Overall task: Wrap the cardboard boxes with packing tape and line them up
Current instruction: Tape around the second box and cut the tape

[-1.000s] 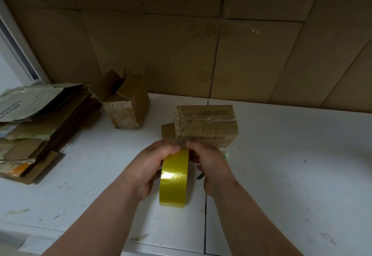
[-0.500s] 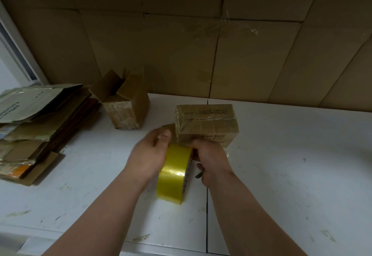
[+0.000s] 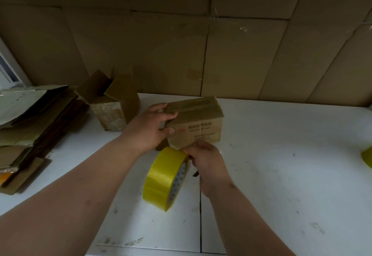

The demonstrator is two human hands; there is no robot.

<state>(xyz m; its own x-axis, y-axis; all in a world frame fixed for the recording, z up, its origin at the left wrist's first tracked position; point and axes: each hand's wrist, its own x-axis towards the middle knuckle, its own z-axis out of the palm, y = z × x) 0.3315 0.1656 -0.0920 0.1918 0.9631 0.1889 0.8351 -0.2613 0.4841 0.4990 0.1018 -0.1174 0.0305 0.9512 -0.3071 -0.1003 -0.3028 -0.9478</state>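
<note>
Head view, largest first: cardboard wall (image 3: 161, 44) across back, brown sheets side by side. White table (image 3: 281, 175) below, scuffed, w/ dark seam running front to back near centre. Stack of flat cardboard (image 3: 34, 122) at left edge of table, some pieces dark, some pale. Open box (image 3: 114, 104) just right of stack, flaps up, near back wall. Closed box (image 3: 199, 122) at table centre, tilted, printed side facing camera, shiny tape strips over top; small brown scrap showing under its left corner. Left hand (image 3: 149, 127) gripping box's left end, fingers curled over top edge, thumb on front face. Yellow tape roll (image 3: 165, 179) on edge, just in front of box & below it, near seam; whether resting on table or hanging, can't tell. Right hand (image 3: 207, 165) curled at roll's top right, pinching tape end up against box's lower front edge; dark bit poking out under fingers, too small to ID. Second yellow roll (image 3: 367, 157) cut off at far right edge, well apart from rest.
</note>
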